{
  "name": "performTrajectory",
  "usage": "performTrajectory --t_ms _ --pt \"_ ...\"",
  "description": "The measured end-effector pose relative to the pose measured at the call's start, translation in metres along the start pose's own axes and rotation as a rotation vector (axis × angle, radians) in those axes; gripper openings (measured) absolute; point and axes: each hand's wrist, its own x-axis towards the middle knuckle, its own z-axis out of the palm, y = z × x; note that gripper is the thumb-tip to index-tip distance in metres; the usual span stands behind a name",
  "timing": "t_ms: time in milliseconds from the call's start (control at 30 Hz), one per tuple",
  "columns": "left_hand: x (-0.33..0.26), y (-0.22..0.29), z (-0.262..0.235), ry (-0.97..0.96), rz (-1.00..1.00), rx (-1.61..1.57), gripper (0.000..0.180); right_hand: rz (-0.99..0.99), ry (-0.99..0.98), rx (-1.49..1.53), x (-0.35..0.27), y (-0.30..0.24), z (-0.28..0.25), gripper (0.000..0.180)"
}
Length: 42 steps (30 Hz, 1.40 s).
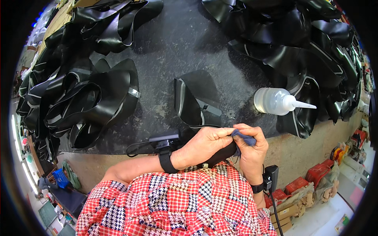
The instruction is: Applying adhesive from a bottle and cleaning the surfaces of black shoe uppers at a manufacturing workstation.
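My left hand [202, 145] grips a folded black rubber tube [189, 106] that loops from the dark table down to my chest. My right hand [252, 151] pinches a small blue-grey cloth pad [243, 138] against the end of that tube, right beside my left fingertips. Both wrists wear black bands with small devices and cables. My red, white and black checked shirt fills the lower middle of the view.
A clear squeeze bottle [277, 101] with a pointed nozzle lies on its side to the right. Heaps of black rubber tubes lie at the left [78, 98] and upper right [299, 43]. The dark table mat [177, 51] shows between them. Red boxes [315, 175] sit on the floor at right.
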Motion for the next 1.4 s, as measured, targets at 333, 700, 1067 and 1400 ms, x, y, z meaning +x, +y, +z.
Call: performTrajectory --t_ms 333,700,1067,1400 --pt "-0.012 0.000 0.009 -0.024 0.170 0.539 0.028 0.230 0.258 0.240 0.001 -0.002 0.020 0.008" --pt "-0.007 0.011 -0.007 -0.077 -0.145 -0.050 0.033 0.125 0.067 0.232 -0.011 -0.005 0.008 0.017" --pt "-0.010 0.006 0.006 -0.027 0.037 0.363 0.029 0.149 0.226 0.245 0.001 -0.003 0.017 0.009" --pt "0.006 0.012 -0.007 -0.024 -0.285 -0.369 0.032 0.061 0.367 0.026 0.002 0.008 -0.040 0.013"
